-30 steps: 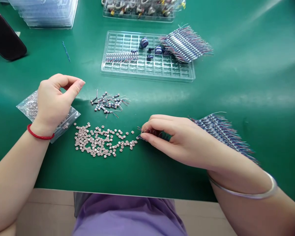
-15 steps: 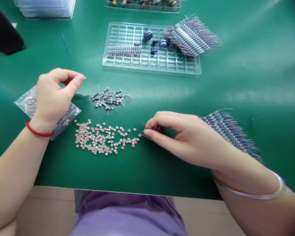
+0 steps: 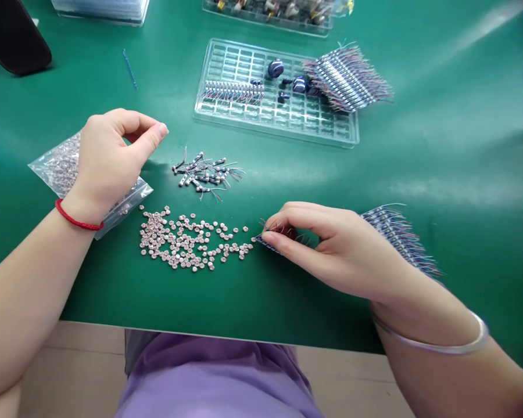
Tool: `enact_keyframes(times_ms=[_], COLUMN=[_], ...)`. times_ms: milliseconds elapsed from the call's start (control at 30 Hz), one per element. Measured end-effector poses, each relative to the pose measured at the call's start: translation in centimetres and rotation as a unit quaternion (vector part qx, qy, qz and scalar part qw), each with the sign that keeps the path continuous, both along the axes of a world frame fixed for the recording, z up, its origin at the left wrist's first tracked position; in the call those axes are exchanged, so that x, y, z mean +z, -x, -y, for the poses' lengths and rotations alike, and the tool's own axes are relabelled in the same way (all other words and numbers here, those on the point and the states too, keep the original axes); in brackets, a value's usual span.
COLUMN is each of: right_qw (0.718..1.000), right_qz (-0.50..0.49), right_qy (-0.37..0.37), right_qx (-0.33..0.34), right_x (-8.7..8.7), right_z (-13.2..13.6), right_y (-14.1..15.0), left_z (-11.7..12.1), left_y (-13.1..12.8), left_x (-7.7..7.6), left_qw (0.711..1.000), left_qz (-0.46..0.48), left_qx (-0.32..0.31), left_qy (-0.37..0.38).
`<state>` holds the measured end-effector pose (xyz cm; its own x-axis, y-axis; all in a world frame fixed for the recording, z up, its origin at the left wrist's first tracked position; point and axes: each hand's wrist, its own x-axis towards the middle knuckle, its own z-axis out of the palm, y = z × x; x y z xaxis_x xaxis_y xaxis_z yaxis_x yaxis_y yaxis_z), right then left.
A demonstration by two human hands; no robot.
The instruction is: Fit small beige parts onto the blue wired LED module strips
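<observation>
My left hand (image 3: 115,154) is raised above a clear zip bag (image 3: 61,165) of small round parts, thumb and forefinger pinched together. Whatever lies in that pinch, if anything, is too small to make out. Low over the table, my right hand (image 3: 326,247) grips a strip of small wired circuit boards (image 3: 271,244) between thumb and fingers; most of the strip is hidden by the hand. The strip's left end meets the edge of a spread of small round pinkish metal parts (image 3: 174,241). Beyond them lies a loose pile of small wired boards (image 3: 207,174).
A clear compartment tray (image 3: 274,130) holds a wired strip, dark blue pieces and a stack of wired strips (image 3: 346,75). More wired strips (image 3: 401,241) lie beside my right forearm. Another parts tray (image 3: 270,17), clear trays (image 3: 104,11), a dark object (image 3: 15,38) and a blue stick (image 3: 129,68) sit farther back.
The whole view has shifted slightly. Both hands keep nearly the same poses, the left pinched and the right on the strip; no part has visibly been moved.
</observation>
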<state>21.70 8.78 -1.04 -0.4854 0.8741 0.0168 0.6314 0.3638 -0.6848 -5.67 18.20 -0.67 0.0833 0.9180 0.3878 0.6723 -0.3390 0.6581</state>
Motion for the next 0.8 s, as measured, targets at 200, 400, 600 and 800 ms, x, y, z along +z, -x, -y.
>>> enact_keyframes(times_ms=[200,400,600,800], right_qw=[1.000,1.000,0.999,0.999], right_qz=[0.014,0.023,0.024,0.024], right_qy=[-0.008,-0.015,-0.022,-0.020], right_qx=[0.001,0.005,0.008,0.008], right_x=[0.15,0.22,0.23,0.20], right_z=[0.08,0.16,0.15,0.15], right_y=[0.04,0.07,0.13,0.14], left_z=[0.08,0.07,0.01,-0.05], left_y=[-0.09,-0.04,0.00,0.07], left_x=[0.05,-0.15,-0.14,-0.21], left_qw=[1.000,1.000,1.000,1.000], left_qz=[-0.006,-0.010,-0.005,-0.005], left_qx=[-0.008,-0.011,-0.012,-0.011], left_qy=[0.000,-0.005,-0.005,-0.002])
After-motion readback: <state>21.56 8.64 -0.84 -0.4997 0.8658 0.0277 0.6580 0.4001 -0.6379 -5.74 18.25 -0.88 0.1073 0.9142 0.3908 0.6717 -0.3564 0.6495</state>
